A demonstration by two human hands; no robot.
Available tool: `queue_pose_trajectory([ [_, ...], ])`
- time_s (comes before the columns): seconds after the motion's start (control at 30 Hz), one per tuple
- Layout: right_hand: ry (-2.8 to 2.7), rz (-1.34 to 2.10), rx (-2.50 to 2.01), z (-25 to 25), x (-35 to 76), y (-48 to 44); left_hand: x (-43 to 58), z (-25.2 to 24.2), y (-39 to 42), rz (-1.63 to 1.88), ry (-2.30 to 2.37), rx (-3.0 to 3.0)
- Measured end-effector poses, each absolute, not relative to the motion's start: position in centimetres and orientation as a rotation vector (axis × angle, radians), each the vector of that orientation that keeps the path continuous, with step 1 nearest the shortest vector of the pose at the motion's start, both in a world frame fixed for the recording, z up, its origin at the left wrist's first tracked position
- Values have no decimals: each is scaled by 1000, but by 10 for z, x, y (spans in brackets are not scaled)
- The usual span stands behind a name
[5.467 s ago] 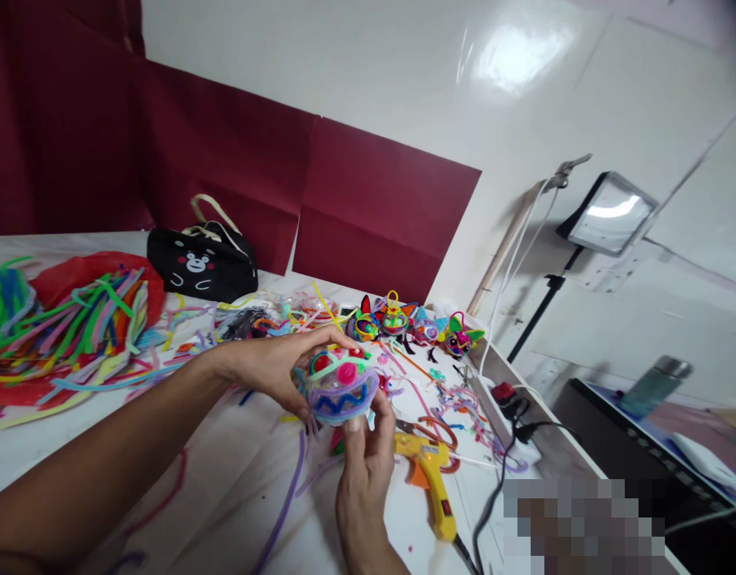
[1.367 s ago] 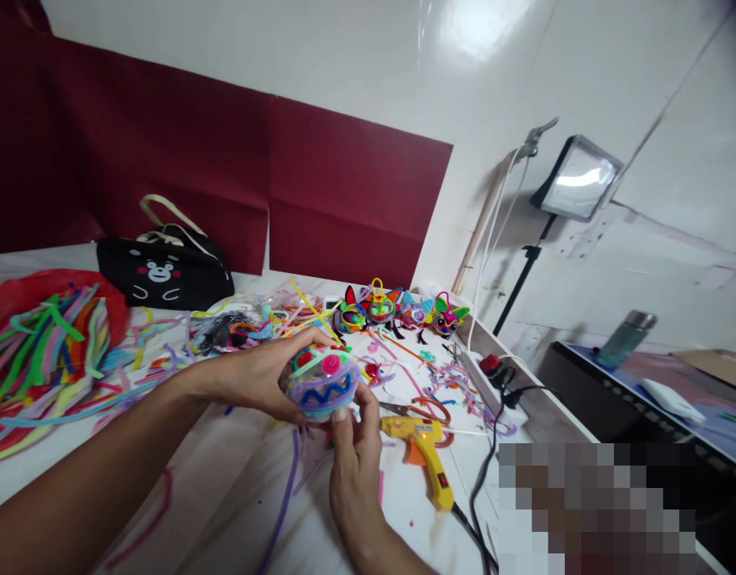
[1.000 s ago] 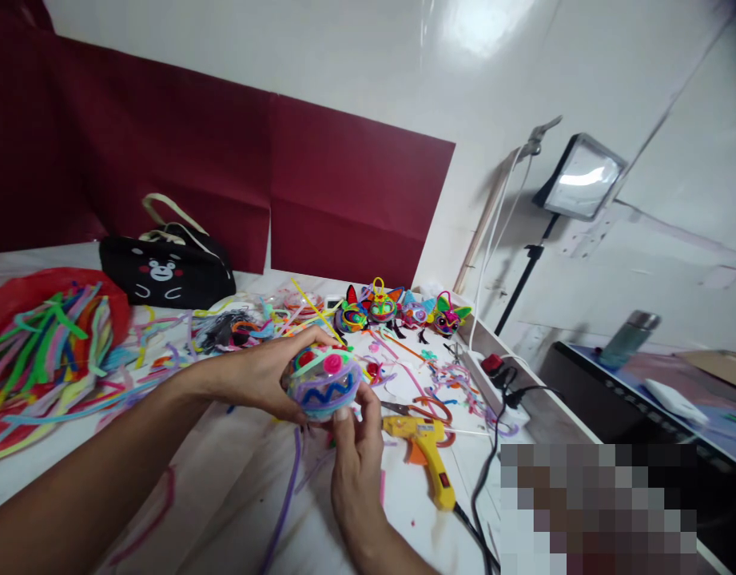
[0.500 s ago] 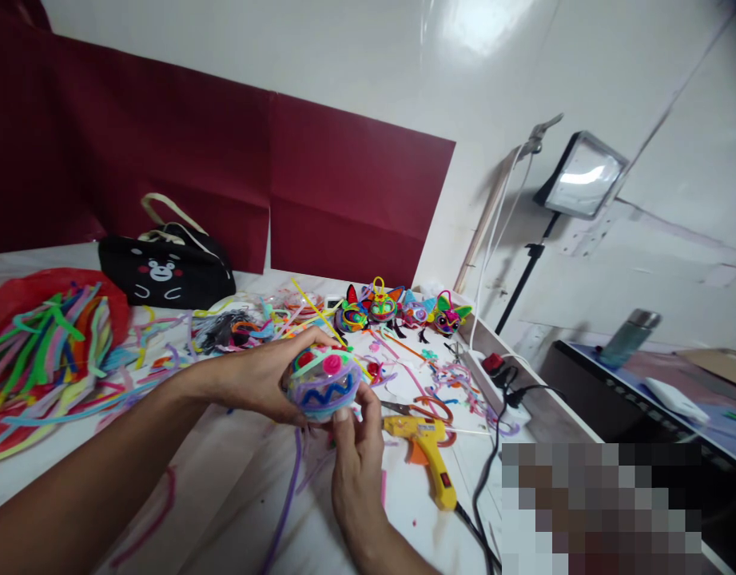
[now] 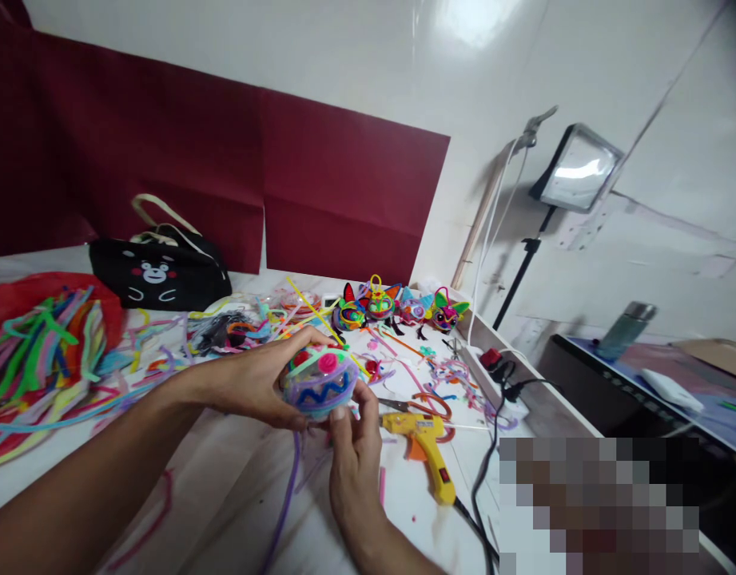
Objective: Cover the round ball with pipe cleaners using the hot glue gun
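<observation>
"Where do we find the decorated clear ball (image 5: 320, 383)?"

"We see it held over the white table (image 5: 224, 479), nearer than the row of four eared ornaments (image 5: 380, 306)."

"How do the hands grip it?"

"We see the left hand (image 5: 251, 382) wrapped round its left side from top to bottom; the right hand (image 5: 356, 467) pinches its lower right edge between thumb and forefinger."

"And nearby?"

"To the right we spot a yellow glue gun (image 5: 426, 444), with orange-handled scissors (image 5: 435, 402) just beyond it. On the left, we notice pipe cleaners (image 5: 49, 339) heaped on red plastic (image 5: 17, 289) beside a black bear-faced bag (image 5: 188, 281)."
</observation>
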State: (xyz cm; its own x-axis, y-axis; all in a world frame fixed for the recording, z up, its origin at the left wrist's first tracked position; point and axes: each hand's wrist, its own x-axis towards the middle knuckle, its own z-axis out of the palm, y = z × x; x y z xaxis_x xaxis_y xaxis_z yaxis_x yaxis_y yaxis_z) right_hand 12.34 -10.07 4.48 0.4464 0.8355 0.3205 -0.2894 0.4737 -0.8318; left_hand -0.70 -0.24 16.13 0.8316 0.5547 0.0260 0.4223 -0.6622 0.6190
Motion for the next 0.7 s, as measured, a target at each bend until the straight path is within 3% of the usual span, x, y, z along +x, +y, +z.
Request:
queue_pose_trajectory([
  [0.7,-843,855,-779,43,130,-100,-5,146,15,436,651,2382],
])
